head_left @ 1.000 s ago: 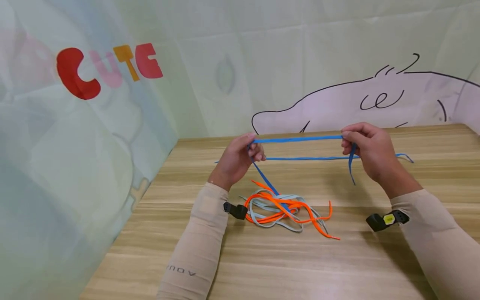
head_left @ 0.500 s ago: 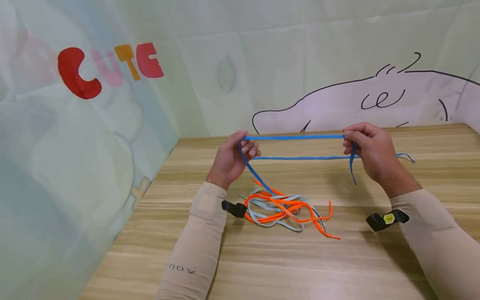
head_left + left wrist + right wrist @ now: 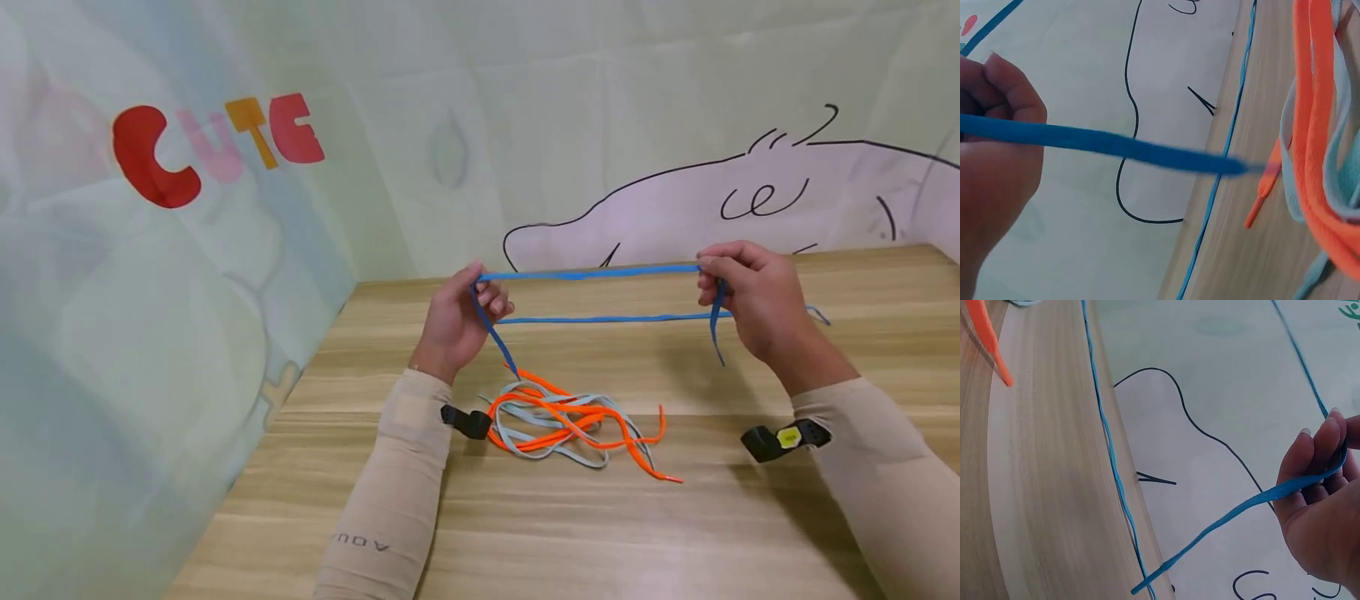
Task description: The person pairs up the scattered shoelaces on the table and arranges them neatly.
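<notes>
A flat blue shoelace is stretched nearly level above the table between both hands. My left hand pinches it by thumb and forefinger; its tail slants down to just over the tangled laces and, in the left wrist view, shows its tip. My right hand pinches the other side, and a short end dangles past the palm. Behind, a second blue shoelace lies straight across the table. Orange shoelaces and pale grey-blue shoelaces lie tangled in front of the left hand.
The wood-grain table meets a printed backdrop along its back edge and left side. Each sleeved forearm carries a small black wrist camera, the left one close beside the tangled laces, the right one over the table.
My left hand has slid left along the blue shoelace and my right hand has shifted slightly right, widening the stretch. The left tail has pulled up out of the tangled laces.
</notes>
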A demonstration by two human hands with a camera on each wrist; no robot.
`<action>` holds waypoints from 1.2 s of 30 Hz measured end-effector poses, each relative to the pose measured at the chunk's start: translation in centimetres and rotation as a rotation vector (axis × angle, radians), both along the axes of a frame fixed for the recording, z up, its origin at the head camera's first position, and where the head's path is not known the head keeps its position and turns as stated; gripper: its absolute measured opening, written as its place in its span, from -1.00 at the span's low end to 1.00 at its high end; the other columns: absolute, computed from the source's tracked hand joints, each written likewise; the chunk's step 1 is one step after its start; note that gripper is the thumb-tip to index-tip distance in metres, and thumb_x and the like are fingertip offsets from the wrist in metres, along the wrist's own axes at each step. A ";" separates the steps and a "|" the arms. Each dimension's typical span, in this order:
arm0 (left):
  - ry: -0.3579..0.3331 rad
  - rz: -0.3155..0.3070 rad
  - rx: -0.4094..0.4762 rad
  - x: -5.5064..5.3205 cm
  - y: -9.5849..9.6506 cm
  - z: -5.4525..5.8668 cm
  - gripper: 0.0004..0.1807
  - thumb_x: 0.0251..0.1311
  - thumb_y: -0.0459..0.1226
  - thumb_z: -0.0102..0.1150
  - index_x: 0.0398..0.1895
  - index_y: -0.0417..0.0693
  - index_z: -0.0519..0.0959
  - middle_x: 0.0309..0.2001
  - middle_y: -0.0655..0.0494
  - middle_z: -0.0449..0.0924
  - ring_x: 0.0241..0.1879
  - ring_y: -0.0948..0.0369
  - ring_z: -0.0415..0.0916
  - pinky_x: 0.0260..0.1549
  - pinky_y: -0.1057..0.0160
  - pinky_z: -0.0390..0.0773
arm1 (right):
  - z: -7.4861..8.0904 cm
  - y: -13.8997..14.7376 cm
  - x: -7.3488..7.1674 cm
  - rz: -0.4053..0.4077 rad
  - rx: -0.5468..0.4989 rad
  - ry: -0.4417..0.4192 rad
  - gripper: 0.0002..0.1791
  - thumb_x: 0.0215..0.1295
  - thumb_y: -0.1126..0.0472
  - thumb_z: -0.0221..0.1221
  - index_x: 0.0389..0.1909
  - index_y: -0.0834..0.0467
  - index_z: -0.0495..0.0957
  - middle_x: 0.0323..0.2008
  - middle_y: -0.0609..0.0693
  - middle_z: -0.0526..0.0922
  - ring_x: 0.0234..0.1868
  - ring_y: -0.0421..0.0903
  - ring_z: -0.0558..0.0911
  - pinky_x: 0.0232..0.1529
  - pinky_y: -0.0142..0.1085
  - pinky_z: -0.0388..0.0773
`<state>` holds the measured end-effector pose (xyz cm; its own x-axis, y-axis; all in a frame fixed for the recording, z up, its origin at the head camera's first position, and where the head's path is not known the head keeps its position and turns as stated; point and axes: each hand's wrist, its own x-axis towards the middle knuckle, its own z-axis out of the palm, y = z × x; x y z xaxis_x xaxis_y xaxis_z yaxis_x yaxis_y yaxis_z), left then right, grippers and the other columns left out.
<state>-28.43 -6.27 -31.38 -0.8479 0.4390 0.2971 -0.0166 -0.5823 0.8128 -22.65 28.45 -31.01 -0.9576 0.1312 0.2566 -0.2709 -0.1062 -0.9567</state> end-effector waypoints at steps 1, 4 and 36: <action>-0.007 0.012 -0.003 0.0 -0.1 -0.1 -0.56 0.54 -0.10 -0.11 -0.60 0.02 0.39 -0.62 0.21 0.29 -0.53 0.23 0.37 -0.21 0.19 0.39 | 0.0 0.0 0.0 0.005 -0.012 -0.002 -0.70 0.40 0.14 0.26 -0.09 0.31 0.58 -0.34 0.02 0.57 -0.38 -0.12 0.53 -0.31 -0.41 0.61; -0.025 0.067 -0.020 -0.1 -0.4 -0.5 -0.53 0.53 -0.02 -0.05 -0.61 0.03 0.39 -0.63 0.22 0.27 -0.54 0.25 0.36 -0.23 0.22 0.42 | 0.0 0.2 0.2 0.020 -0.049 -0.008 -0.71 0.38 0.15 0.27 -0.10 0.32 0.59 -0.35 0.02 0.55 -0.38 -0.12 0.51 -0.33 -0.40 0.60; -0.208 0.248 0.037 -1.6 -2.9 -1.5 -0.56 0.44 0.02 0.10 -0.56 -0.01 0.40 -0.65 0.21 0.25 -0.60 0.27 0.33 -0.35 0.29 0.44 | -0.5 4.4 0.4 0.042 -0.062 -0.110 -0.85 0.34 0.13 0.30 -0.20 0.14 0.67 -0.37 -0.05 0.59 -0.35 -0.16 0.54 -0.31 -0.42 0.59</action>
